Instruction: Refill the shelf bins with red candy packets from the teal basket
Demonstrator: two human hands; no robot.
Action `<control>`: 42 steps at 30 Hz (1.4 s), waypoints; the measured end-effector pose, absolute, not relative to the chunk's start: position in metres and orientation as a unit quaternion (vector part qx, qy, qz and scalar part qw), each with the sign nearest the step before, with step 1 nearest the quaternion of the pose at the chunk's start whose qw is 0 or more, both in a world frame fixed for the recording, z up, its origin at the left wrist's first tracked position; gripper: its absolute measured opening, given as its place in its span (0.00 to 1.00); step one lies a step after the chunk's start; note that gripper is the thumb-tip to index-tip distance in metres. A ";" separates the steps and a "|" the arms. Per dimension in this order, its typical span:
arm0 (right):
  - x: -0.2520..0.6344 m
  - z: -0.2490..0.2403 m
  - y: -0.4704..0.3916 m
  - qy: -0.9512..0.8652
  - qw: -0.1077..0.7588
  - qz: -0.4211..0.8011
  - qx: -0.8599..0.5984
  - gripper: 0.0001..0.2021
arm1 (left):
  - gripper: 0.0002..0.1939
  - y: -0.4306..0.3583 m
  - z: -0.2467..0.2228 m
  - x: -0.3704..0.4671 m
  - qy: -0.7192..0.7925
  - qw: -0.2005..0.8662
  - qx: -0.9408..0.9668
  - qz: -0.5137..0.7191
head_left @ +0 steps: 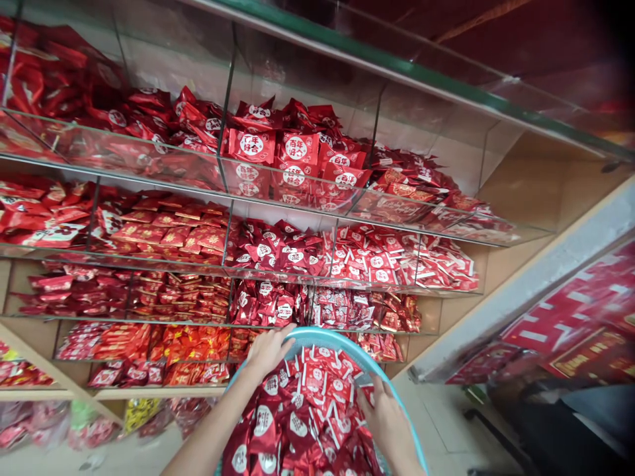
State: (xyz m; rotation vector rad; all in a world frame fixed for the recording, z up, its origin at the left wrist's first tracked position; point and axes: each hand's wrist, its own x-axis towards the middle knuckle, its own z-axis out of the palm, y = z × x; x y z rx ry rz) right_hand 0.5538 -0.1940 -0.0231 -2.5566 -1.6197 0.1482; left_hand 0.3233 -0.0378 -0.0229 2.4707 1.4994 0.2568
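A light-blue plastic basket (407, 423), heaped with red candy packets (300, 423), is at the bottom centre, before the shelves. My left hand (268, 350) lies over its far left rim, fingers bent onto the edge. Inside the right wall, my right hand (384, 413) rests against the packets with thumb and fingers apart; its fingertips are partly hidden. The heap mixes dark red packets with white hearts and brighter red ones with white labels.
Glass-fronted shelves (278, 192) rise ahead, their compartments filled with red packets. A wooden side panel (476, 297) slopes at the right. Bagged goods (44, 420) lie underneath at the left. Tiled floor (441, 410) and a dark object (560, 430) show at the lower right.
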 end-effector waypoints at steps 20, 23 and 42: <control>0.492 -0.051 -0.196 -0.686 0.049 -0.031 -0.726 0.29 | 0.25 -0.038 -0.025 0.324 0.520 0.122 0.841 0.087; 0.497 -0.042 -0.191 -0.690 0.047 -0.041 -0.721 0.30 | 0.25 -0.037 -0.025 0.323 0.516 0.121 0.843 0.091; 0.534 0.177 0.002 -0.684 0.121 0.040 -0.718 0.30 | 0.23 -0.039 -0.023 0.322 0.519 0.127 0.840 0.097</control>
